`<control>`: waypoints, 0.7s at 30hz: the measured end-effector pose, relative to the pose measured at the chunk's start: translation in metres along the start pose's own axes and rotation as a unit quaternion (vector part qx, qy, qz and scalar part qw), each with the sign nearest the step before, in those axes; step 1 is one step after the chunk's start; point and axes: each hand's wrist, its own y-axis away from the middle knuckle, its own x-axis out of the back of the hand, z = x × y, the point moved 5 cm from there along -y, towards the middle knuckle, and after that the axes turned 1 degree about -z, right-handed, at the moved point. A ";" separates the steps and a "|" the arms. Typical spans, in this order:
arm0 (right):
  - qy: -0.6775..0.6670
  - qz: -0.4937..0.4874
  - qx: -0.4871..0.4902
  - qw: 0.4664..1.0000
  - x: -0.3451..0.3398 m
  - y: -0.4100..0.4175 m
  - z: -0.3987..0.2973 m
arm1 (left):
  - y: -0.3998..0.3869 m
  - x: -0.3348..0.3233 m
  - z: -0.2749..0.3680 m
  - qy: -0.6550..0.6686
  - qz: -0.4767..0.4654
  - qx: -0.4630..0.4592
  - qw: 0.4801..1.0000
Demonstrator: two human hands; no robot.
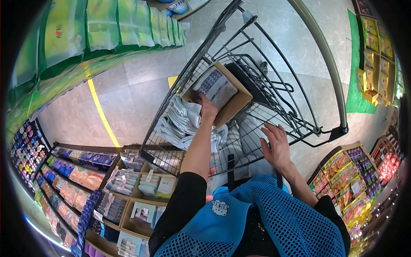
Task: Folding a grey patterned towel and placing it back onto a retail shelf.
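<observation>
A wire shopping cart [224, 54] stands in front of me, with an open cardboard box [236, 104] tilted inside it. Folded grey-and-white cloth [221, 86] with a zigzag pattern, partly under clear wrapping, lies in the box. My left hand [208, 108] reaches to the near left side of the box, its fingertips partly hidden against the cloth. Whether they grip anything is unclear. Beside and under that wrist lies a heap of folded pale grey-white fabric items [179, 123]. Over the cart's near right rim, my right hand [276, 146] is spread and holds nothing.
Green packages [102, 25] line a display at upper left. Compartmented shelves [128, 199] of packaged goods stand close by at lower left. The cart's handle [334, 64] curves along the right. Snack displays [343, 173] stand at right, and a yellow line [101, 112] crosses the tiled floor.
</observation>
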 end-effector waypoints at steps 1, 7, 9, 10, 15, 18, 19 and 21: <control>-0.001 -0.007 -0.003 1.000 -0.001 0.002 0.002 | 0.000 0.001 0.001 -0.004 0.005 -0.007 1.000; 0.021 -0.004 0.015 1.000 0.000 0.005 0.005 | 0.007 0.010 0.004 0.018 0.005 -0.017 1.000; 0.020 0.001 0.018 1.000 0.000 0.004 0.006 | 0.009 0.012 0.006 0.023 0.010 -0.028 0.999; 0.017 0.009 0.019 1.000 0.000 0.005 0.006 | 0.009 0.012 0.006 0.019 0.009 -0.031 0.999; 0.023 0.023 0.014 0.999 -0.008 0.002 0.007 | -0.001 0.001 -0.005 0.012 -0.022 0.004 1.000; 0.033 0.026 0.017 0.999 -0.010 0.002 0.005 | -0.008 -0.004 -0.011 -0.047 0.012 -0.006 0.999; 0.037 0.029 0.021 0.999 -0.011 0.003 0.004 | -0.009 -0.005 -0.013 -0.047 0.015 -0.002 0.999; 0.040 0.025 0.018 0.999 -0.012 0.002 0.003 | -0.010 -0.006 -0.016 -0.048 0.018 0.003 0.999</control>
